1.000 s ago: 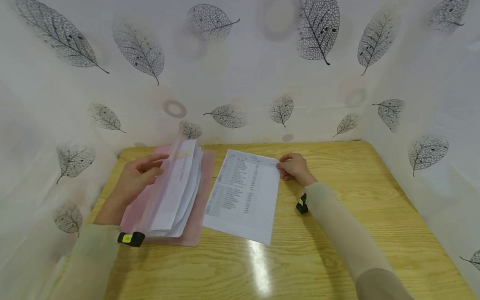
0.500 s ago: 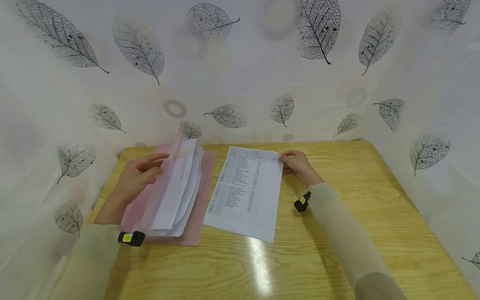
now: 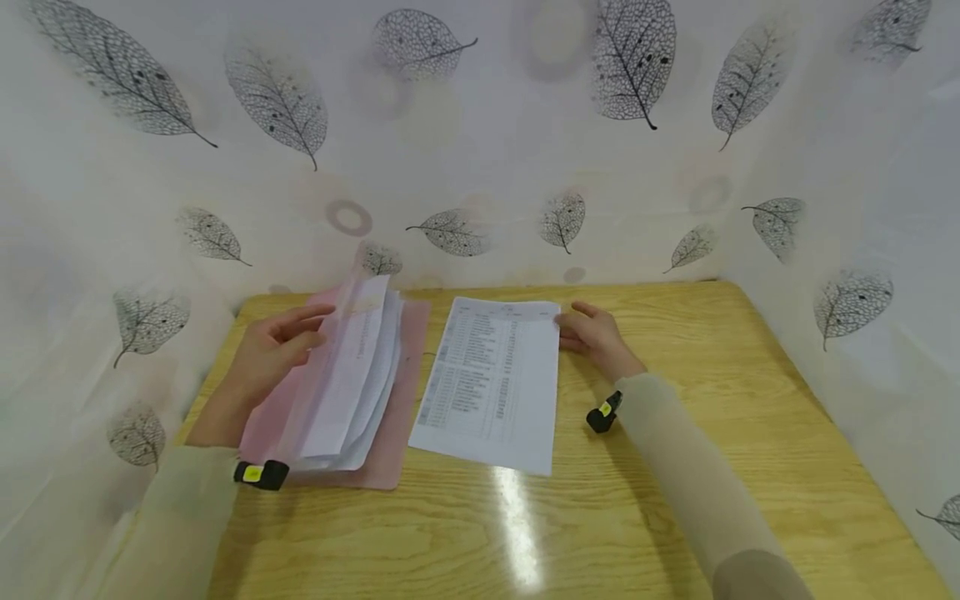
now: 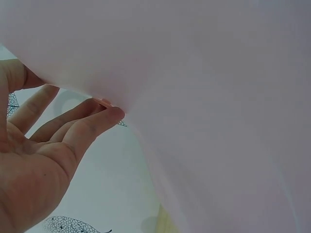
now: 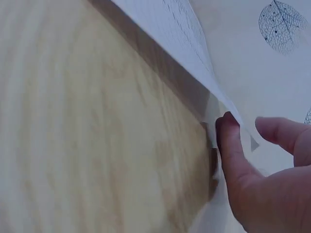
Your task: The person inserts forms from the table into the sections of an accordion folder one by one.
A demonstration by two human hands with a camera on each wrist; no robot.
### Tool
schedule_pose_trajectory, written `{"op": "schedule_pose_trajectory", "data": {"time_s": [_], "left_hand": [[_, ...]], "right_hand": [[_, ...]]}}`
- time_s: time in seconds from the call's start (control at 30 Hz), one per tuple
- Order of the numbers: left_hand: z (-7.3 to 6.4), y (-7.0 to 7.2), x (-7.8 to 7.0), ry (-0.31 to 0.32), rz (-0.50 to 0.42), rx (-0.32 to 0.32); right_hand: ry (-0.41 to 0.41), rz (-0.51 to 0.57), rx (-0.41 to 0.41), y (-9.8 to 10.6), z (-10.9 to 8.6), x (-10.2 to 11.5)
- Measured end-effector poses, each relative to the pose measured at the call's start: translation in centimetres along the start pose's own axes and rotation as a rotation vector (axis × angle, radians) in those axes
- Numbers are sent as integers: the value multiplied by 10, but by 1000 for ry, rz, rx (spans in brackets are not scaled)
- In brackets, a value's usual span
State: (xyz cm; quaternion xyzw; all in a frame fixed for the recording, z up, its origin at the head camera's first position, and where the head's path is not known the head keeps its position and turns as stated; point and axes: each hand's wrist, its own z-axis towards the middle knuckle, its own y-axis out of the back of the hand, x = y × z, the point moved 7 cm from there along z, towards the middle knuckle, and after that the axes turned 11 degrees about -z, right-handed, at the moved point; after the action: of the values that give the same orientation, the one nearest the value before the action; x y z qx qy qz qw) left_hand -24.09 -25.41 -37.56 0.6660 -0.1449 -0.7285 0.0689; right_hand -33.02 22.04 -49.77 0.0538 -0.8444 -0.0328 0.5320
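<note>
A pink folder [image 3: 411, 367] stands partly open at the left of the table, with several white papers [image 3: 341, 408] inside. My left hand [image 3: 270, 354] pinches the edge of its translucent cover [image 4: 194, 107] between thumb and fingers, keeping the cover raised. To the right of the folder is a printed sheet [image 3: 487, 383] with rows of text in columns. My right hand [image 3: 596, 337] is at its upper right corner. In the right wrist view, one digit of the right hand [image 5: 257, 179] touches the sheet's underside, while another stands apart above the corner.
The wooden table [image 3: 675, 467] carries the folder and sheet. A white curtain [image 3: 480, 150] printed with leaves surrounds its back and sides. A black wrist camera [image 3: 603, 412] sits at the right cuff, another wrist camera [image 3: 262, 475] at the left.
The sheet's upper right corner rose slightly with the right hand, then came down again. A right finger has lifted off the sheet. The left hand and folder hold nearly still.
</note>
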Motion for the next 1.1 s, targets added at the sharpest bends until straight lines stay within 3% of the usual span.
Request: {"op": "schedule_pose_trajectory", "data": {"time_s": [0.07, 0.33, 0.67, 0.83, 1.1], "left_hand": [[0, 0, 1, 3, -2, -3], [2, 2, 2, -8, -31, -18], [4, 5, 2, -12, -66, -47], [4, 4, 2, -5, -59, -43], [5, 2, 3, 5, -33, -45]], "right_hand": [[15, 15, 15, -4, 0, -2], [34, -124, 74, -16, -5, -8], [24, -119, 192, -21, -13, -11], [15, -157, 170, -18, -16, -10], [104, -155, 67, -9, -19, 3]]}}
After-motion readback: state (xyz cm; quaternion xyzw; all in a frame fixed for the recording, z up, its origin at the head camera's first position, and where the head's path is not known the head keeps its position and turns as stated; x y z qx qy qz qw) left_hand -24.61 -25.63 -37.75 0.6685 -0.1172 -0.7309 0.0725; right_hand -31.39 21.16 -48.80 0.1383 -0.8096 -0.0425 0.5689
